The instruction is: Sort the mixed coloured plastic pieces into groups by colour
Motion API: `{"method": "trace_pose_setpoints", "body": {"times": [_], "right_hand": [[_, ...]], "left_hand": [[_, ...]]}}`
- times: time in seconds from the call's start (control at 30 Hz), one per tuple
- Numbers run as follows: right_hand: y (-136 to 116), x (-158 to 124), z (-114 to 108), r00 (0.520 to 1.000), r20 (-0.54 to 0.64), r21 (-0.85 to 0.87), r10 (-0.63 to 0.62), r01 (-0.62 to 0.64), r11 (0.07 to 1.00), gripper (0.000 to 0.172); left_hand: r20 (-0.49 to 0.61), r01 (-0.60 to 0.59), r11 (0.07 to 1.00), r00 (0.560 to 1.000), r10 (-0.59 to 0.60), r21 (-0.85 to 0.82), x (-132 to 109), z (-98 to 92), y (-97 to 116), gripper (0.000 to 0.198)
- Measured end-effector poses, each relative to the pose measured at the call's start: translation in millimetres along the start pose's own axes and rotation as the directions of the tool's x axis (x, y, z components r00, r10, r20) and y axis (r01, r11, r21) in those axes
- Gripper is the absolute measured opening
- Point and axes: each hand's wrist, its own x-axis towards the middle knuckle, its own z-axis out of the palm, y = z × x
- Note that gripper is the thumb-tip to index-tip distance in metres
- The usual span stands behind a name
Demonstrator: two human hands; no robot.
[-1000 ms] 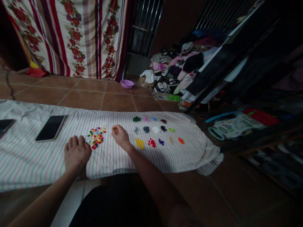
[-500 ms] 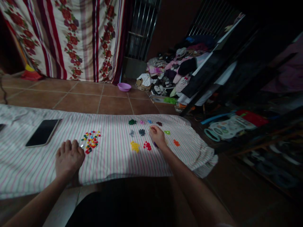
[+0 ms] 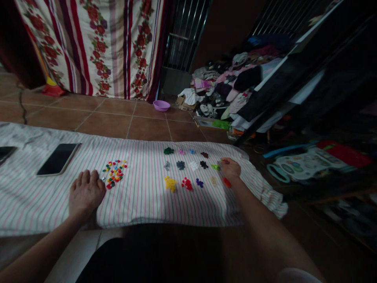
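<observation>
My left hand (image 3: 86, 192) lies flat on the striped cloth (image 3: 141, 204), fingers stretched, holding nothing. Just right of it is a mixed pile of small coloured pieces (image 3: 114, 173). My right hand (image 3: 231, 169) is pinched beside the lime green pieces (image 3: 215, 167); whatever sits between its fingertips is too small to make out. Orange pieces (image 3: 226, 182) lie partly under that wrist. Sorted clusters stand in rows to its left, among them yellow pieces (image 3: 170, 183), red pieces (image 3: 186, 183), purple pieces (image 3: 199, 182), white pieces (image 3: 194, 165) and black pieces (image 3: 204, 164).
A phone (image 3: 58, 159) rests on the cloth at left, with another dark device (image 3: 6, 153) at the edge. Beyond, on the tiled floor, are a purple basin (image 3: 161, 105) and a heap of clothes (image 3: 226, 84). A toy panel (image 3: 306, 161) stands at right.
My right hand has moved right, from over the white and black clusters to beside the lime green ones, uncovering white, black and purple pieces. My left hand stays put. The view has shifted slightly.
</observation>
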Motion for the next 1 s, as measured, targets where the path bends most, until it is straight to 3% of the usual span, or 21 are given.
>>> {"method": "trace_pose_setpoints", "body": {"times": [0.1, 0.53, 0.87, 1.0], "right_hand": [[-3.4, 5.5, 4.6, 0.998, 0.031, -0.058, 0.046, -0.045, 0.997, 0.026], [-5.1, 6.5, 15.0, 0.970, 0.233, -0.246, 0.065, -0.006, 0.969, 0.029], [-8.7, 5.1, 12.4, 0.970, 0.224, -0.210, 0.089, -0.041, 0.977, 0.032], [-1.8, 7.6, 15.3, 0.971, 0.233, -0.195, 0.046, 0.000, 0.981, 0.034]], "left_hand": [[-0.008, 0.006, 1.000, 1.000, -0.006, -0.019, 0.7, 2.2, -0.2, 0.044], [0.004, 0.030, 0.999, 1.000, -0.030, -0.013, 1.0, 6.6, -1.6, 0.046], [0.014, 0.023, 0.999, 1.000, -0.022, -0.028, 0.9, 3.0, -0.1, 0.049], [0.010, 0.038, 0.998, 0.999, -0.038, -0.045, 0.3, 7.6, -1.7, 0.050]]}}
